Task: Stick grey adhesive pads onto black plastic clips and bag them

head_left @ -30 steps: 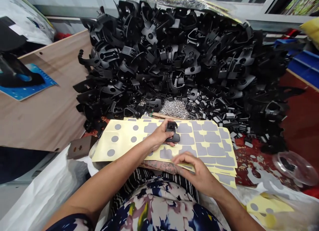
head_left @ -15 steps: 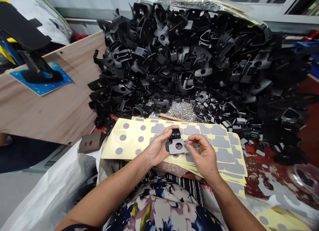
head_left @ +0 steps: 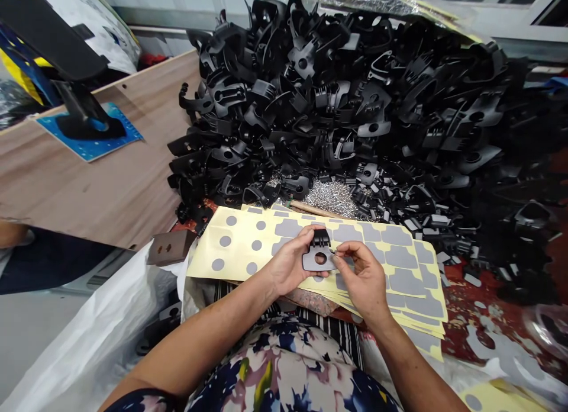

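My left hand (head_left: 287,263) is closed around a black plastic bracket (head_left: 311,263), a flat plate with a round hole and a slotted tab at its top. The plate's ribbed face is turned up toward me. At its right edge, my right hand (head_left: 366,277) pinches thumb and forefinger together. A small dark tip shows at those fingertips, too small to name. Beneath both hands lie yellow backing sheets (head_left: 237,246) with grey stickers (head_left: 402,257), some round and some broad with shaped edges.
A large heap of black plastic parts (head_left: 302,63) rises behind the sheets. Small metal pieces (head_left: 332,198) and a wooden-handled tool (head_left: 315,209) lie before it. A wooden board (head_left: 146,122) with a black stand (head_left: 89,128) is at left, near a brown block (head_left: 171,247). A clear container (head_left: 550,329) is at right.
The bracket has turned slightly in my left hand, and its face now looks darker and ribbed. My right fingers stay pinched at its edge. The whole view has shifted a little.
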A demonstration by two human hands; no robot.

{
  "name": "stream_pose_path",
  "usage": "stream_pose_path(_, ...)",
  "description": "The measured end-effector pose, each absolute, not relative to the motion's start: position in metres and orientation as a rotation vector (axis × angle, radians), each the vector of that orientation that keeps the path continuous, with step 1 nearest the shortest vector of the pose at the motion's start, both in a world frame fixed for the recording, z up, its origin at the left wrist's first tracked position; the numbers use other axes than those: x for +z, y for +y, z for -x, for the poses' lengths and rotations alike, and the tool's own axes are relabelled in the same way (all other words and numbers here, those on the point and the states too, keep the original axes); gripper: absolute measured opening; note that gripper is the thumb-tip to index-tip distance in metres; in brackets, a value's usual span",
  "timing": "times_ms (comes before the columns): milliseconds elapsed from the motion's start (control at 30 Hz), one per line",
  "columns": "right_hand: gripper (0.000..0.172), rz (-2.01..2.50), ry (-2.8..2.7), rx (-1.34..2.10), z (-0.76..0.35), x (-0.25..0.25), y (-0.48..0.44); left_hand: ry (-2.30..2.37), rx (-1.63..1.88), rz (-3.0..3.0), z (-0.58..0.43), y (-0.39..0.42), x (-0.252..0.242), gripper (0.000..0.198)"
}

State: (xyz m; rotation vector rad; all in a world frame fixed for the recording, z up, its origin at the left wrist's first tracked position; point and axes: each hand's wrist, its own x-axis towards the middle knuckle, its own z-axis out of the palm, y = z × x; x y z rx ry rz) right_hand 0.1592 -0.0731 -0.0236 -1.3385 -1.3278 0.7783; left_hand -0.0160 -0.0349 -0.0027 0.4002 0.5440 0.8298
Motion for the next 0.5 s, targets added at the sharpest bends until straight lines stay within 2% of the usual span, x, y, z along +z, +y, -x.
stream_pose_path(167,0.007,1.356,-1.381,0.733,-0.159,-0.025,-0.073,0.554,0.836,-0.404,0.017,-0.035,0.001,0.038)
stream_pose_path(267,0.009,1.354,-1.481,0.617,-0.155,-0.023,-0.075,0.584,0.836,-0.478,0.015,-0.039,0.004,0.049)
stream_pose_path(367,0.021,1.327,-1.65,0.386,-0.149,-0.024,-0.08,0.674,0.899,-0.614,0.008,-0.047,0.004,0.06)
stream_pose_path(500,0.049,1.282,-1.858,-0.003,-0.151,-0.028,-0.086,0.855,1.049,-0.739,-0.002,-0.056,-0.004,0.049)
